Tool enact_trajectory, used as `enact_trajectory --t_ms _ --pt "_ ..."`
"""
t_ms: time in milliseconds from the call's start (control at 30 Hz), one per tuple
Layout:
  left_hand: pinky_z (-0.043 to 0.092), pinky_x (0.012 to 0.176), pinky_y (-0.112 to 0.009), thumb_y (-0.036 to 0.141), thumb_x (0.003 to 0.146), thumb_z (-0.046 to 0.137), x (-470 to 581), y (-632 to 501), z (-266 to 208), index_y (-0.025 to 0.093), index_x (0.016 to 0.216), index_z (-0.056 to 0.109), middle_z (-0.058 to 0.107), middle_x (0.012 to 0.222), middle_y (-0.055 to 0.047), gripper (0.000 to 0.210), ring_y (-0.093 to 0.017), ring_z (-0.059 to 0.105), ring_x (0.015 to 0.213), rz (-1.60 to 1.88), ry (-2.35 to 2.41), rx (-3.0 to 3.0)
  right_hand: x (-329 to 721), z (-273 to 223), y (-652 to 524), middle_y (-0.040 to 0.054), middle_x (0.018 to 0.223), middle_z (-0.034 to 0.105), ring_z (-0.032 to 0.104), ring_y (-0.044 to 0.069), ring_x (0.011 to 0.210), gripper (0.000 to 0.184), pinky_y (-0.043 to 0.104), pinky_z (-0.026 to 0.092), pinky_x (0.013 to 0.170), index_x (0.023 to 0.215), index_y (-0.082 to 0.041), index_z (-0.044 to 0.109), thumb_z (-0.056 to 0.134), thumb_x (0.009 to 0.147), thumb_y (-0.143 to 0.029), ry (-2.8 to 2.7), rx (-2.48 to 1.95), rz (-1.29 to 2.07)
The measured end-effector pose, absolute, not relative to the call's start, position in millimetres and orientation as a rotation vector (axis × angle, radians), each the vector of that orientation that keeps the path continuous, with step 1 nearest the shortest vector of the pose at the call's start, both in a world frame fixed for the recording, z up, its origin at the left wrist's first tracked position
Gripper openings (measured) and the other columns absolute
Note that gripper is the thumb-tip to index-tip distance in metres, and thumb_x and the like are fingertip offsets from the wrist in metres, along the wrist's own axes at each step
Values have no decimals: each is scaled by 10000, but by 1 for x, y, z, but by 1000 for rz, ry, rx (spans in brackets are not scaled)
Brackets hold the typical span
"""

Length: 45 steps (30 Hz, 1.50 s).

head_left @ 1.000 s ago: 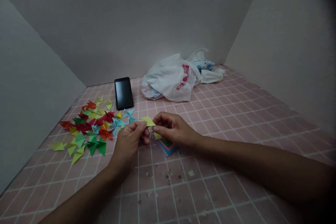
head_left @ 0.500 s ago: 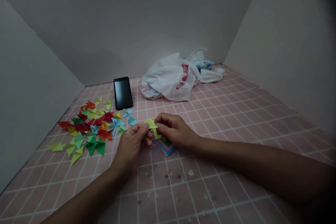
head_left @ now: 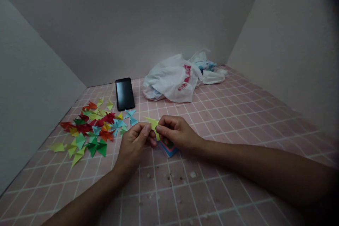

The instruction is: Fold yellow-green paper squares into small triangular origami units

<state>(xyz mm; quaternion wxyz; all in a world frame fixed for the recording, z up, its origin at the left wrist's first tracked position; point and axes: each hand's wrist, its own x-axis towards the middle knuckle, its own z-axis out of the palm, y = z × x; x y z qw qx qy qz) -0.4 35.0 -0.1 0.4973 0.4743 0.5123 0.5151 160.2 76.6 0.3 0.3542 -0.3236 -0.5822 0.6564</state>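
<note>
One pinch of the left hand (head_left: 134, 143), thumb against fingers, is clamped on the left side of the yellow paper (head_left: 153, 121); the right hand (head_left: 177, 131) clamps its right side likewise. The paper is held up between the two. Under the right hand, partly hidden by it, is the stack (head_left: 169, 152), blue and pink at its edges. Left of the left hand spread the folded pieces (head_left: 91, 146), red, orange, yellow, green and blue. Beyond them are the phone (head_left: 125, 94), its screen dark, and the white bag (head_left: 172, 79), all on pink tiles (head_left: 238, 113).
</note>
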Motion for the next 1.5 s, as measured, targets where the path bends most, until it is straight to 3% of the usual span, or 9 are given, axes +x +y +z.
enact_trajectory --t_ms 167,400,567,833,1033,1267,1500 --pt "467 530 -194 343 876 664 -4 35 2 165 725 625 632 643 30 237 -80 577 513 1223 1220 1193 161 0 75 -48 586 529 466 66 458 233 186 361 419 717 -178 534 620 856 -343 -1555 -820 1609" --pt "444 559 -188 377 894 662 -9 39 1 176 751 610 614 647 35 252 -77 564 549 1187 1077 1247 164 0 80 -35 591 558 489 71 473 316 181 379 440 779 -171 543 582 920 -452 -1523 -629 1757" --pt "415 547 -181 414 880 681 -7 39 -1 175 761 612 599 639 35 276 -70 528 537 1146 1018 1160 163 1 84 -42 619 583 514 71 484 340 179 401 458 843 -172 553 678 859 -487 -1420 -540 1842" --pt "443 549 -202 396 884 665 -8 40 1 184 789 624 620 663 28 236 -85 557 539 1151 1070 1230 164 4 85 -35 643 585 506 77 500 249 197 402 478 868 -170 563 646 862 -405 -1451 -624 1822" --pt "468 557 -209 317 889 624 -8 38 6 184 758 621 595 607 30 186 -102 567 557 1173 1201 1429 165 11 82 -25 688 536 480 97 633 94 228 385 579 745 -164 565 622 787 -225 -1674 -734 1434" --pt "454 484 -204 274 794 714 -2 34 7 199 805 577 589 629 47 156 -100 550 511 1343 1280 1333 162 5 77 -24 685 537 470 101 616 176 232 371 558 766 -174 556 654 805 -315 -1591 -746 1567" --pt "516 610 -240 297 872 636 -1 30 12 187 843 709 656 724 -9 135 -133 624 641 1297 1353 1516 162 1 75 -29 687 539 467 94 619 127 228 371 563 756 -177 548 631 829 -241 -1670 -754 1393"
